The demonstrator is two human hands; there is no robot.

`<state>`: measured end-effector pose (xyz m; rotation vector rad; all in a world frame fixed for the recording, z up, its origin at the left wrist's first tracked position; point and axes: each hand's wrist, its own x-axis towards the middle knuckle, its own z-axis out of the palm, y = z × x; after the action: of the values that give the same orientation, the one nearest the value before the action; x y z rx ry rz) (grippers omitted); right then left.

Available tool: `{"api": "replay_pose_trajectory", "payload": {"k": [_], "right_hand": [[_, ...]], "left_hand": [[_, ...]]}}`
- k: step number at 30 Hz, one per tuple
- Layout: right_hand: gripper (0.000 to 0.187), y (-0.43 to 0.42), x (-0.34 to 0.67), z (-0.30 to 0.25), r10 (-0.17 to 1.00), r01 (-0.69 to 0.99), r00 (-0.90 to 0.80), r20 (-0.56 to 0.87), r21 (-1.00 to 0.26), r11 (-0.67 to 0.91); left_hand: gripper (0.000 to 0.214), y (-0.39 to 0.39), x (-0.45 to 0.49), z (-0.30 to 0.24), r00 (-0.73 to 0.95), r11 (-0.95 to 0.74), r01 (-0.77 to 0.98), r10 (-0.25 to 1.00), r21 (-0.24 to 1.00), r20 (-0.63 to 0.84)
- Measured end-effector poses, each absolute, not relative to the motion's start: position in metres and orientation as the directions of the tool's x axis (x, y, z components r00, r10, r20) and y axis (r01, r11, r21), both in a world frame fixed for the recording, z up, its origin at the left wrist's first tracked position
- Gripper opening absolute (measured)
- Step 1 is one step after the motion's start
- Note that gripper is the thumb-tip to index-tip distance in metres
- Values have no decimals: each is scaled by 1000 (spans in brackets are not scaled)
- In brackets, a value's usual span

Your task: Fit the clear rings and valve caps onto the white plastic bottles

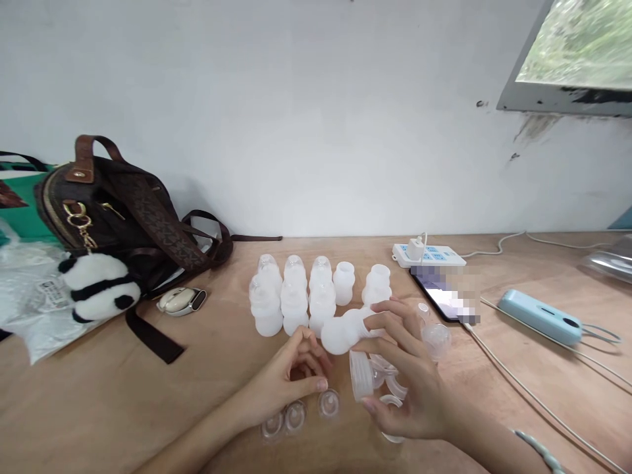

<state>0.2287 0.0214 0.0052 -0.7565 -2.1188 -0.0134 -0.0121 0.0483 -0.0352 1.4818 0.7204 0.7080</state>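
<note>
My right hand point(415, 375) has thumb and fingers around a translucent ridged screw ring point(362, 376). By its fingertips a frosted white bottle point(340, 336) leans on its side; I cannot tell if the fingers touch it. My left hand point(299, 372) is loosely curled, thumb apart from the fingers, with nothing visible in it. Just under its thumb lies a small clear round piece point(328, 403), with two similar clear pieces point(295, 416) nearby. More clear rings and domes point(392, 401) are partly hidden beneath my right hand.
Behind my hands stand several frosted bottles with clear domed caps point(295, 289), plus uncapped bottles point(344, 283). To the right are a phone point(439, 293), a power strip point(444, 255), cables and a light-blue device point(540, 317). A backpack point(133, 210) and a mouse point(178, 301) sit left.
</note>
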Motion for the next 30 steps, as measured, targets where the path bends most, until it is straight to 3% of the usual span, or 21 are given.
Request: {"api": "replay_pose_trajectory", "payload": {"k": [6, 11, 15, 20, 24, 30], "right_hand": [[31, 19, 225, 5, 514, 373, -476, 714, -365, 853], [31, 20, 225, 2, 531, 356, -411, 741, -405, 842], [28, 25, 229, 1, 523, 430, -247, 816, -391, 814], [28, 33, 234, -2, 566, 525, -153, 810, -418, 741], [32, 38, 238, -1, 576, 581, -242, 781, -359, 730], [38, 42, 244, 7, 534, 487, -438, 723, -309, 817]], "left_hand": [[72, 49, -11, -42, 647, 52, -57, 762, 997, -2], [59, 52, -9, -41, 593, 108, -151, 805, 983, 2], [55, 53, -12, -38, 591, 115, -133, 806, 984, -15], [48, 54, -17, -41, 557, 95, -140, 830, 986, -1], [46, 56, -17, -46, 549, 84, -144, 836, 986, 9], [49, 57, -15, -49, 526, 76, -152, 850, 985, 15]]}}
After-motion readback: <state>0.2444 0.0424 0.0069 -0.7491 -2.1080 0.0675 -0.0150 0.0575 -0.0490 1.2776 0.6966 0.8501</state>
